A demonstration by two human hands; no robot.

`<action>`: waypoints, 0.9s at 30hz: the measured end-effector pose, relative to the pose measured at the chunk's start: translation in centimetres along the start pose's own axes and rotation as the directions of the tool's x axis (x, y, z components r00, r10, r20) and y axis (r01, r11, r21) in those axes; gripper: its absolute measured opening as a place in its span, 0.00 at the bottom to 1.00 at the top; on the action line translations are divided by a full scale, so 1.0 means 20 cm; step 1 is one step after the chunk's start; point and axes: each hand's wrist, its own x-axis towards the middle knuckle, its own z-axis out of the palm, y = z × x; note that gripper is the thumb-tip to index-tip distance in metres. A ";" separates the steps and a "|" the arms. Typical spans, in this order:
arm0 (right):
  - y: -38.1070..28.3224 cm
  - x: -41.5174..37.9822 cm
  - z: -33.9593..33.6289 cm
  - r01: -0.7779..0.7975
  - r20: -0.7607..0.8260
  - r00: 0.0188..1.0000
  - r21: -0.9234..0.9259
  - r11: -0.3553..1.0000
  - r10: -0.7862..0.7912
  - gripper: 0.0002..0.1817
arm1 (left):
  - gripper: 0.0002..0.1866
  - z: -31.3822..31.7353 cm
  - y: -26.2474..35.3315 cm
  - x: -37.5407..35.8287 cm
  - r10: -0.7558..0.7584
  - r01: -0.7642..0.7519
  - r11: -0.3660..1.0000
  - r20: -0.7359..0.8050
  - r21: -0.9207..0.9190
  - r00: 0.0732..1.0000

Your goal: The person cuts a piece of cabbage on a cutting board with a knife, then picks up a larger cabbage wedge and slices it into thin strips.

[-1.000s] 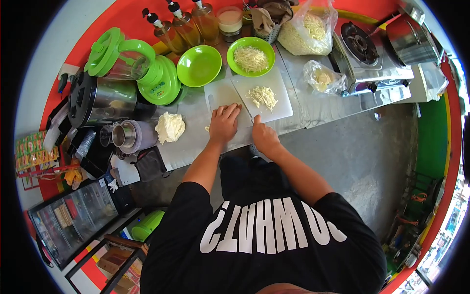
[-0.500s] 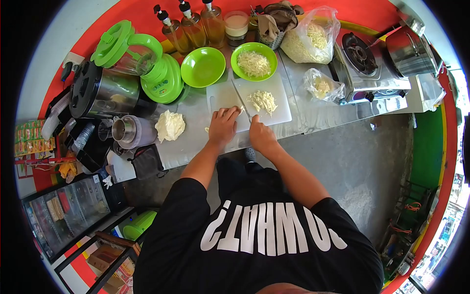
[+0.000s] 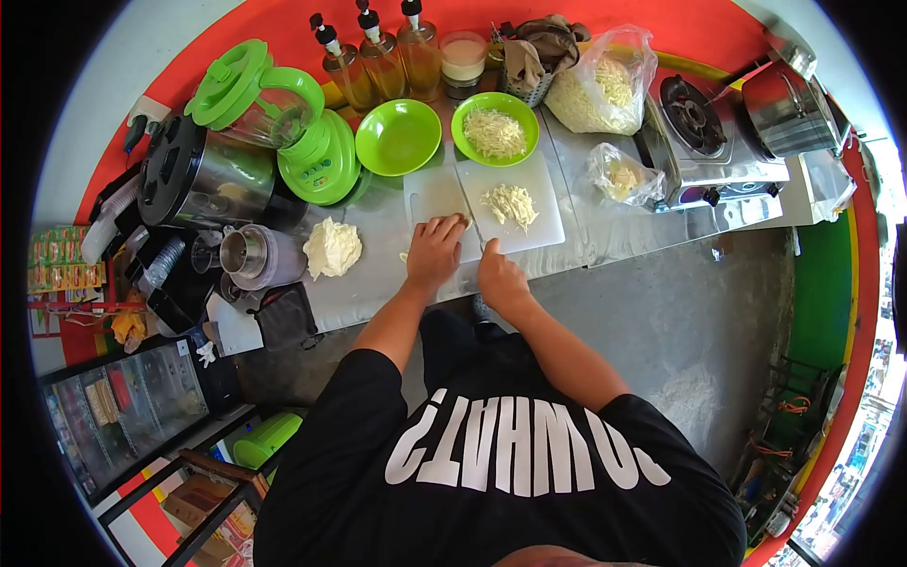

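A white cutting board lies on the steel counter with a pile of shredded cabbage on its right half. My left hand presses down on a small cabbage piece at the board's near edge; the piece is mostly hidden under the fingers. My right hand grips a knife, its blade angled across the board just right of my left fingers. A green bowl of shredded cabbage sits behind the board. An empty green bowl is to its left.
A cabbage chunk rests left of the board. Green blender, steel pot, steel cup, oil bottles crowd the left and back. Two bags of shreds, a gas stove and a pot stand right.
Both hands stay at the board's near edge, shifting slightly as the knife works next to my left fingers. The view has drifted a little; the shredded pile looks unchanged.
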 end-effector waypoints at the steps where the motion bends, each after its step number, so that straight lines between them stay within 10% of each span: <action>1: 0.00 0.00 0.02 -0.017 0.012 1.000 0.002 1.000 0.017 0.16 | 0.23 0.00 0.00 0.00 0.000 0.000 1.000 0.000 0.000 1.000; 27: 0.00 0.02 0.00 0.031 0.019 0.999 -0.074 0.997 -0.029 0.20 | 0.24 -0.01 0.01 0.00 -0.034 0.034 0.999 0.020 0.012 0.999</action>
